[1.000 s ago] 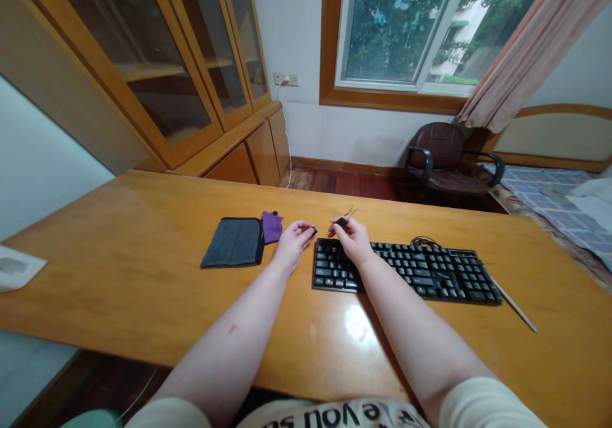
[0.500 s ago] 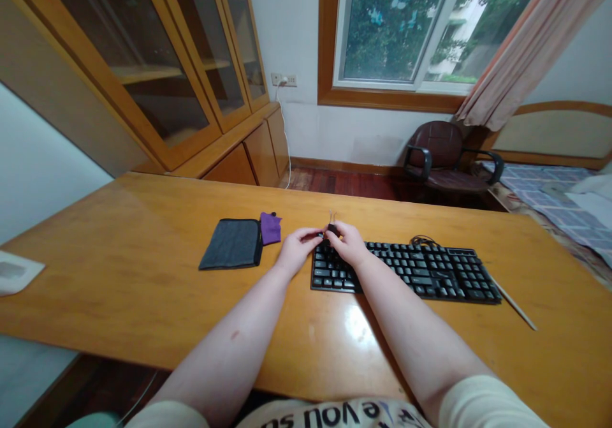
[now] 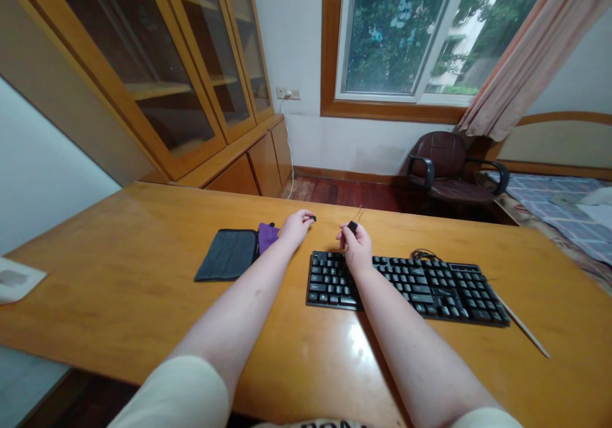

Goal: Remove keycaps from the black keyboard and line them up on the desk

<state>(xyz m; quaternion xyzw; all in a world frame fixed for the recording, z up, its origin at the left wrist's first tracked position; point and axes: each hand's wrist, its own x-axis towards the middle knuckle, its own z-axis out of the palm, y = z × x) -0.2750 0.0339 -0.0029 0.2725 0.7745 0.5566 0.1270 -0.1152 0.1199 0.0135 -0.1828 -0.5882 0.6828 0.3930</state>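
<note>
Between the fingertips of my left hand (image 3: 294,229) is a small black keycap (image 3: 313,219), held above the desk near the purple cloth. My right hand (image 3: 358,247) is closed around a keycap puller (image 3: 352,226), a black block with thin wire ends sticking up past the fingers. That hand is over the upper left part of a black keyboard (image 3: 430,287), covering some of its keys. A gap separates the two hands.
Left of the keyboard lie a dark grey cloth (image 3: 227,256) and a purple cloth (image 3: 267,236), partly behind my left forearm. A thin pale stick (image 3: 523,327) rests at the keyboard's right end. Its coiled cable (image 3: 424,254) sits behind. A white object (image 3: 21,279) is at the desk's left edge.
My hands were together over the keyboard's top left corner and have moved apart. The left went left and away with the keycap; the right moved slightly right with the puller.
</note>
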